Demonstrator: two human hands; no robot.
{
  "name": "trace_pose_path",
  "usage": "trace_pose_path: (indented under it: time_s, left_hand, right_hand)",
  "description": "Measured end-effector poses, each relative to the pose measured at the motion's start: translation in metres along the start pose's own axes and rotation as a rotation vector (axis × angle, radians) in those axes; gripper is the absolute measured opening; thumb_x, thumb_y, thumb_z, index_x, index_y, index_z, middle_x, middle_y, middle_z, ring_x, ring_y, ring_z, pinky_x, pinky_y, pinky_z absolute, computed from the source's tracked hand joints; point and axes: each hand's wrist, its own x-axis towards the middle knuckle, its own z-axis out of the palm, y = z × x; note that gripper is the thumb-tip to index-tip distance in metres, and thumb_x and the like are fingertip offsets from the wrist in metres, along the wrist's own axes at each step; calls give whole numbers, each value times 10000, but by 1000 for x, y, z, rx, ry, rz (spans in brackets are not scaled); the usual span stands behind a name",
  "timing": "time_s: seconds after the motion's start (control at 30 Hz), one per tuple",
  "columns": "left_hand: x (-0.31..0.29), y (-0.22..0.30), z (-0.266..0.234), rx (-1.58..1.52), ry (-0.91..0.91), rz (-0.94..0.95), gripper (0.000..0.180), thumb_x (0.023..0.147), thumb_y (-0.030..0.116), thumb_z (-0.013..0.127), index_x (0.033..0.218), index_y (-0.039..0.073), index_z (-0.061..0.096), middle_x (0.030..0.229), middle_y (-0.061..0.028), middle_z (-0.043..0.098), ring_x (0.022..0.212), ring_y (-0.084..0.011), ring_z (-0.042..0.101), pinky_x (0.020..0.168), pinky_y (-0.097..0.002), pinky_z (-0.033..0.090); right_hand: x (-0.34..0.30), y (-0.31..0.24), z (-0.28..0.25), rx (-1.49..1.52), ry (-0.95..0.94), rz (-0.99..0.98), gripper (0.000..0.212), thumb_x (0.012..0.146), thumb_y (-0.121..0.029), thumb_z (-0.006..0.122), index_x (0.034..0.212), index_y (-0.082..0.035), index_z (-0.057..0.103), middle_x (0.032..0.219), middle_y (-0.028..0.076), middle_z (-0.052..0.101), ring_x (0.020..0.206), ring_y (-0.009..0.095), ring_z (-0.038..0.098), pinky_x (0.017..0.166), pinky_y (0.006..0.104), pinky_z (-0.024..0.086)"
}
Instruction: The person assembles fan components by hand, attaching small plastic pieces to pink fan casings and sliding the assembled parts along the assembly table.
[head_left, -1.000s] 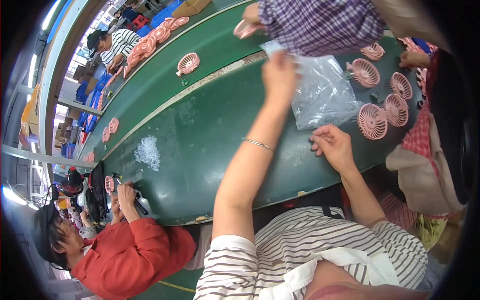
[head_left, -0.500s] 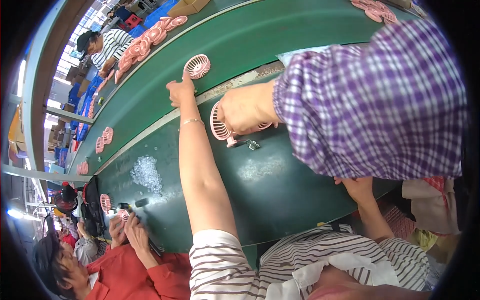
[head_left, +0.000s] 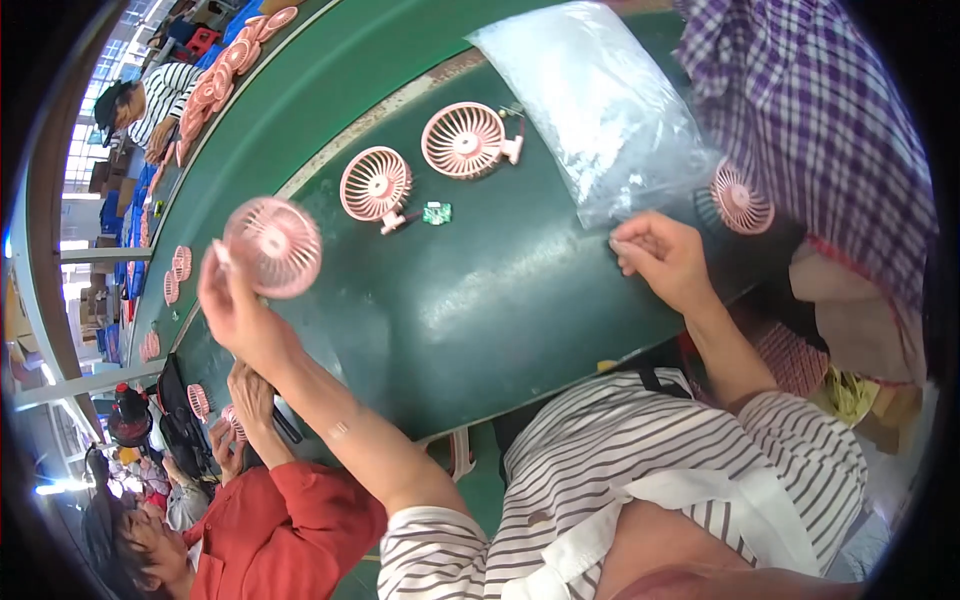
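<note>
My left hand (head_left: 238,312) is raised at the left, gripping a round pink fan housing (head_left: 273,245) with slotted ribs, slightly blurred. My right hand (head_left: 668,262) hovers over the table's right part, fingers curled and thumb drawn in to them; anything small between the fingertips is hidden. Beside it lies a large clear plastic bag (head_left: 610,110). Two more pink fans, one on the left (head_left: 376,185) and one on the right (head_left: 466,142), rest on the green table. A small green circuit board (head_left: 437,213) sits by the left one's stem.
A person's purple plaid sleeve (head_left: 830,120) fills the right side, near another pink fan (head_left: 742,198). At lower left a person in red (head_left: 270,530) handles fan parts. Beyond the table runs a green conveyor belt (head_left: 300,110), with piled pink housings (head_left: 215,88) past it.
My left hand has taken the fan housing off the belt and brought it leftward and nearer. The plaid arm has drawn back right. The plastic bag now lies on the table.
</note>
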Motion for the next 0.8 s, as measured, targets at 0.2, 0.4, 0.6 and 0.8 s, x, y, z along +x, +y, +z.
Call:
trace_pose_path:
  time_s: [0.2,0.4,0.6,0.8]
  left_hand:
    - [-161,49,31,-179,-294,-304,261,833,-25,626,1093,-36,610,1029,-98,651,906,-139,615,838,-268,483]
    - [-222,63,47,-350,-396,-356,339,753,-31,701,1081,-24,613,963,-58,639,838,-115,593,791,-251,482]
    - [-233,67,44,-230,-396,-258,329,753,-30,699,1071,-18,612,936,-70,636,803,-110,594,737,-236,488]
    - [-234,68,41,-180,-384,-205,292,734,-21,702,1018,15,644,873,-55,613,746,-116,582,683,-240,483]
  right_hand:
    - [-2,-18,8,249,-124,65,126,803,22,655,921,43,616,832,87,651,691,115,609,643,226,497]
    - [-11,-46,49,300,-157,-21,149,800,12,659,938,56,624,873,109,664,743,134,629,687,236,505]
    - [-27,-38,62,398,-292,78,135,801,21,655,932,41,631,864,80,646,766,106,619,699,230,512]
    - [-36,-39,67,370,-320,87,125,806,15,657,925,42,627,865,87,647,766,111,627,688,230,524]
